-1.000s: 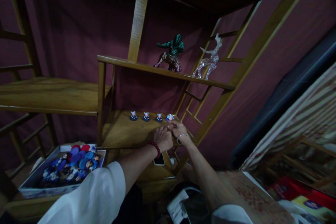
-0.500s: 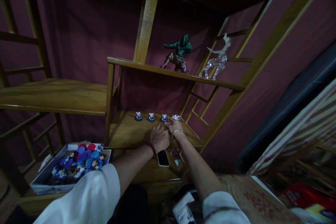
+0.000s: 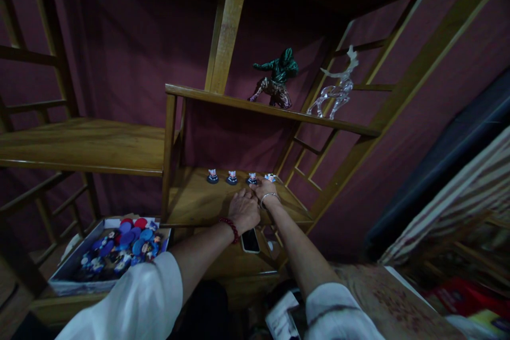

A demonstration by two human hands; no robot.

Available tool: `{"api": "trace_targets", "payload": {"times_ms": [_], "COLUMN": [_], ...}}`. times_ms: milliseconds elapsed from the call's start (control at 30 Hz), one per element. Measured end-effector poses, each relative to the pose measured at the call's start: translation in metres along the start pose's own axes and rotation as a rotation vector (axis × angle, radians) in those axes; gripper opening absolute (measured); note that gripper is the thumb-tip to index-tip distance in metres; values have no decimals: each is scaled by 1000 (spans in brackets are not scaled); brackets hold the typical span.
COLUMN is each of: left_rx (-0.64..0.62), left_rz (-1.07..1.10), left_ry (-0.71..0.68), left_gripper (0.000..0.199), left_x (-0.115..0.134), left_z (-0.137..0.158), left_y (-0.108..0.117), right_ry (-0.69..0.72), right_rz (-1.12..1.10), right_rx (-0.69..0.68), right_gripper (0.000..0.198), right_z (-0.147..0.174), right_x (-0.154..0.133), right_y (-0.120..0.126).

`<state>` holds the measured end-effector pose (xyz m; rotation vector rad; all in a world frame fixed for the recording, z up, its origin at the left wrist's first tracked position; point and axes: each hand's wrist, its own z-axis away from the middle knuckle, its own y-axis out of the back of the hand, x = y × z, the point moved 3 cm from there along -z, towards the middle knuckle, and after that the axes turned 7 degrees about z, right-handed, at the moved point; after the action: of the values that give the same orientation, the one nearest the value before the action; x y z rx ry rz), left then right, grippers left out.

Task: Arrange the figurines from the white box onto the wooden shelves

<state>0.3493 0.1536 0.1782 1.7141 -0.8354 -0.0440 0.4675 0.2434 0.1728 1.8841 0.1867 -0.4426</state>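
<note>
Three small figurines (image 3: 231,178) on dark round bases stand upright in a row on the lower wooden shelf (image 3: 199,204). To the right of them, another small figurine (image 3: 270,177) shows just beyond my right hand (image 3: 263,189), tilted over. The fingers of that hand are curled about it, partly hidden, close beside the nearest standing figurine. My left hand (image 3: 244,209), with a red bead bracelet (image 3: 230,227) at the wrist, lies palm down at the shelf's front. Its fingers stretch forward and nothing shows in them.
A box (image 3: 75,288) of mixed figurines and coloured discs sits at the lower left. Below my hands lies a phone (image 3: 250,241). On the upper shelf (image 3: 223,98) stand a green-hooded crouching figure (image 3: 281,75) and a clear deer (image 3: 333,90). Wooden lattice borders the right side.
The view has shifted slightly, moving the scene a little to the right. My left hand's fingers look straighter than before. The right hand stays at the tilted figurine.
</note>
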Motion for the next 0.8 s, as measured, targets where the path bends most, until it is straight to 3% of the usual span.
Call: {"api": "trace_targets", "payload": {"times_ms": [800], "left_rx": [-12], "left_rz": [0], "left_ry": [-4], "left_gripper": [39], "left_x": [0], "left_z": [-1], "left_y": [-4], "right_ry": [8], "right_rz": [-64], "right_rx": [1], "right_gripper": [30], "right_z": [-11], "right_x": [7], "right_y": [-14]}}
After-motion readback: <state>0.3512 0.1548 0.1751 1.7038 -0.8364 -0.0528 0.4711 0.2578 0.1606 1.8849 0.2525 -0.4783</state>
